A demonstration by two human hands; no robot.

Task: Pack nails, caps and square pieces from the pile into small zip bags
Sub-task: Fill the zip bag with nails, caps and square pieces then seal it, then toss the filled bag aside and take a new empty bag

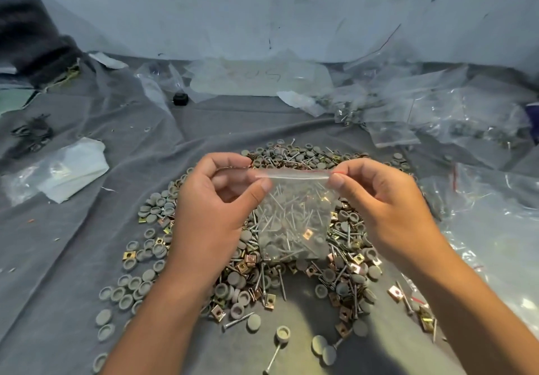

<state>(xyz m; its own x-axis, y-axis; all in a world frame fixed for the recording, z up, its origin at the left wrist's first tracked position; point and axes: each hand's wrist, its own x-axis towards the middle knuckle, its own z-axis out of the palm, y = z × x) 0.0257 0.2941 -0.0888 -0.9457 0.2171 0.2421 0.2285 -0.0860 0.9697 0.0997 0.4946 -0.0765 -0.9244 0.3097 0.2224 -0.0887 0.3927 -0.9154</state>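
Note:
A small clear zip bag (pixel 293 217) hangs over the pile, filled with nails, grey caps and a brass square piece. My left hand (pixel 213 205) pinches the left end of its zip strip between thumb and fingers. My right hand (pixel 376 199) pinches the right end of the same strip. Beneath the bag lies the pile (pixel 344 261) of grey round caps, nails and brass square pieces, spread over a grey cloth (pixel 73 243). Loose caps (pixel 125 287) trail off to the lower left.
Filled and empty clear bags (pixel 437 112) are heaped at the back right and along the right edge. A folded white plastic packet (pixel 70 170) lies at the left. A small black cap (pixel 180 99) sits at the back. A pale wall rises behind.

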